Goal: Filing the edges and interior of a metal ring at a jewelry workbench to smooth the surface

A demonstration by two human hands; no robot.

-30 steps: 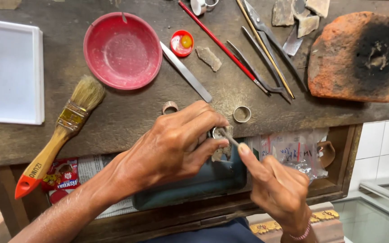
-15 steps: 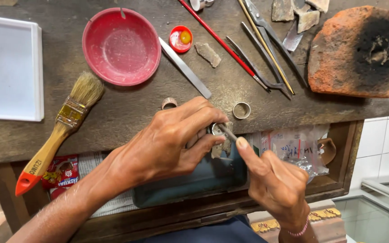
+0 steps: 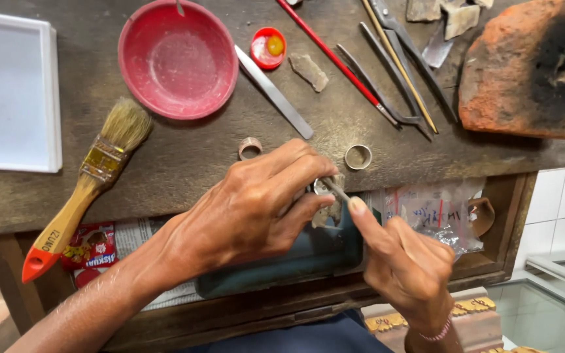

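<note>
While the wooden workbench (image 3: 184, 163) carries most of the tools on its far side, the work itself sits at its near edge, over an open drawer (image 3: 492, 261). Left hand (image 3: 250, 209): fingers curled shut around a small metal ring (image 3: 325, 187), pinching it against a worn bench peg (image 3: 331, 209) that juts toward the person. Only a sliver of the ring shows between the fingertips. Right hand (image 3: 407, 261): closed in a pinch on a thin metal tool (image 3: 336, 190), forefinger stretched along it. The tool's long axis runs from near right to far left, its tip touching the ring; the ring therefore lies up and to the left of the right fingertips. Both hands meet at that point, the left being the holder.

Farther off: a red bowl (image 3: 178, 62), a paintbrush (image 3: 89, 180) to the left, and two loose metal rings (image 3: 358, 157) just beyond the knuckles.
</note>
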